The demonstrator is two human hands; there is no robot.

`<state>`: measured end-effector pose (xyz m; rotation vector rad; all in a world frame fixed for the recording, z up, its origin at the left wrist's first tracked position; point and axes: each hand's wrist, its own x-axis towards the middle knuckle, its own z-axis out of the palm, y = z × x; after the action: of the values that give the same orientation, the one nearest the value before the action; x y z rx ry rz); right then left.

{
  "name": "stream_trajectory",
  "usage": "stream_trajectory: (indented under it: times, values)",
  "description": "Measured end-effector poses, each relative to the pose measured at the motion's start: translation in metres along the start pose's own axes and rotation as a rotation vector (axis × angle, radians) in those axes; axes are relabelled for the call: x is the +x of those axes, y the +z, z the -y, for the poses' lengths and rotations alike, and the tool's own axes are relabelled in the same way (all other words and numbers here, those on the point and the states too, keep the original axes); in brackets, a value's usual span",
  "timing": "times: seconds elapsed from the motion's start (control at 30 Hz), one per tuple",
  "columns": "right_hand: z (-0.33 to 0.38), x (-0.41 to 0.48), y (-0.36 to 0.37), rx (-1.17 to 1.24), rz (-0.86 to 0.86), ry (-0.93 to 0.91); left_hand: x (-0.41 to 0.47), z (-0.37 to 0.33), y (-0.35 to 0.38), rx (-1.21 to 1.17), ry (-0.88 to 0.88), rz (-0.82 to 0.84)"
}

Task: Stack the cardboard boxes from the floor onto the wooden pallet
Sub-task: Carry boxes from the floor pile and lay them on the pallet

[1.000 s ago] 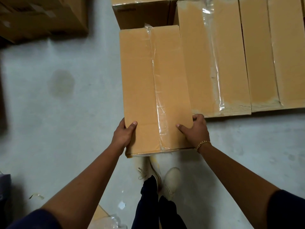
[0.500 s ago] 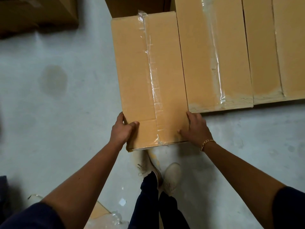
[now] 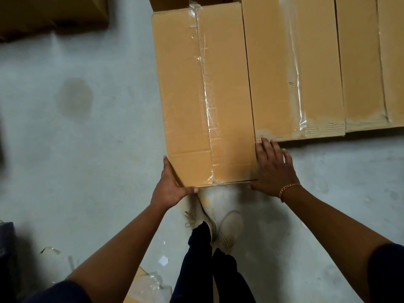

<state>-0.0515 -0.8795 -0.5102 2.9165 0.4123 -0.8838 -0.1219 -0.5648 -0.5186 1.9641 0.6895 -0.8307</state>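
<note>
Nearer than the left hand (image 3: 169,189) and the right hand (image 3: 273,169) stand the shoes (image 3: 229,224). The left hand cups the near left corner of the cardboard box (image 3: 196,95), thumb along its near edge, fingers (image 3: 167,166) straight on its side. The right hand lies flat and spread against the right side. The box, between the 2 hands, sticks out nearer than the neighbour box (image 3: 288,73) beyond the right fingertips (image 3: 267,145). I judge both palms should push evenly until the near ends are flush. The pallet is hidden.

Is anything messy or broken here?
Yes. The left box sticks out nearer than the row's front edge. The neighbour box has a scuffed, torn top near that edge. Plastic scraps lie on the floor.
</note>
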Motion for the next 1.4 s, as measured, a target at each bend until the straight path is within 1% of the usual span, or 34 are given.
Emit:
stream_trajectory:
  times: [0.13, 0.33, 0.7, 1.0, 1.4]
  values:
    - [-0.001, 0.002, 0.003, 0.017, -0.068, -0.016, -0.001, -0.002, 0.003, 0.037, 0.010, -0.028]
    - [-0.003, 0.003, 0.002, 0.030, -0.116, -0.032, 0.001, 0.001, 0.002, 0.073, 0.037, -0.048]
    - [-0.003, 0.032, -0.016, 0.072, -0.227, 0.063, 0.034, -0.032, -0.015, 0.085, 0.082, -0.103]
    - [0.000, 0.054, -0.037, 0.151, -0.196, 0.136, 0.062, -0.052, -0.034, 0.127, 0.083, -0.095]
    - [0.002, 0.059, -0.049, 0.122, -0.184, 0.125, 0.067, -0.055, -0.042, 0.107, 0.130, -0.094]
